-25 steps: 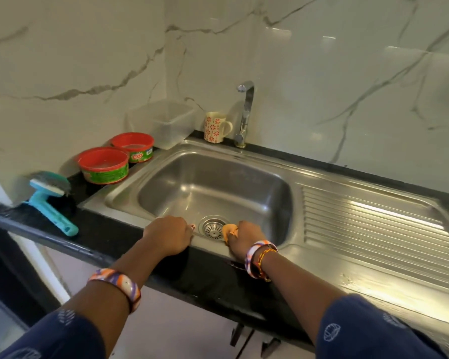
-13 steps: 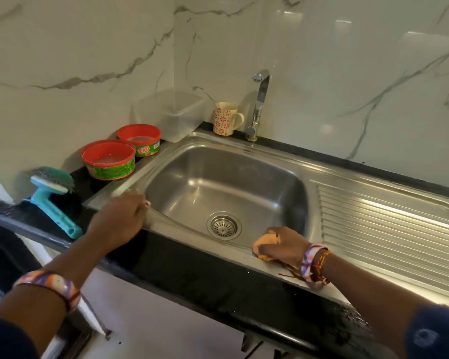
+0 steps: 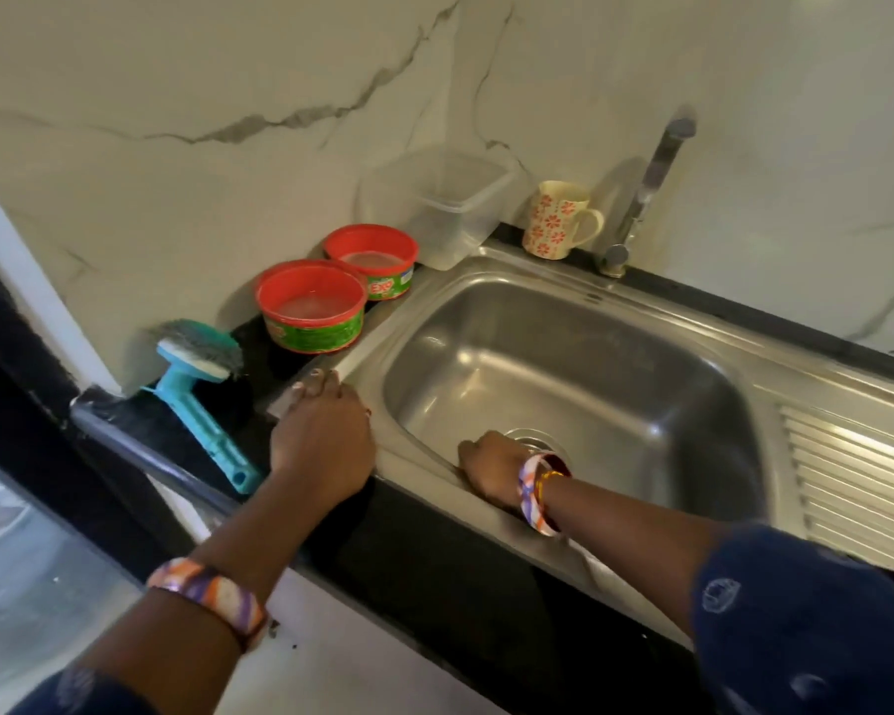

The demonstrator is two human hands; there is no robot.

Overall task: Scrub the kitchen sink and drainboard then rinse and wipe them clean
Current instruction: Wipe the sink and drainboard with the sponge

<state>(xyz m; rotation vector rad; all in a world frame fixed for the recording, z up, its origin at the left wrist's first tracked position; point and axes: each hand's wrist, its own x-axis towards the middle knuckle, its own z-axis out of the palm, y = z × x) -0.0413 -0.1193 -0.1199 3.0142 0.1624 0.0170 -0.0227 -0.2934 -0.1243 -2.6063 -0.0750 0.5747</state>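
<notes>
Hands apart on rectangular stainless steel sink (image 3: 563, 363): left hand (image 3: 323, 436) rests flat-fingered on its front left corner; right hand (image 3: 491, 469), curled, presses its front rim, contents hidden.

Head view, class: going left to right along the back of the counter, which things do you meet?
Teal scrub brush → front red tub → rear red tub → clear plastic container → flowered mug → tap.

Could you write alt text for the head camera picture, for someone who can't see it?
A person leans over a steel sink, the right hand down at its front rim, the left hand resting on its left corner. Two red tubs, a blue brush and a floral mug stand behind.
</notes>
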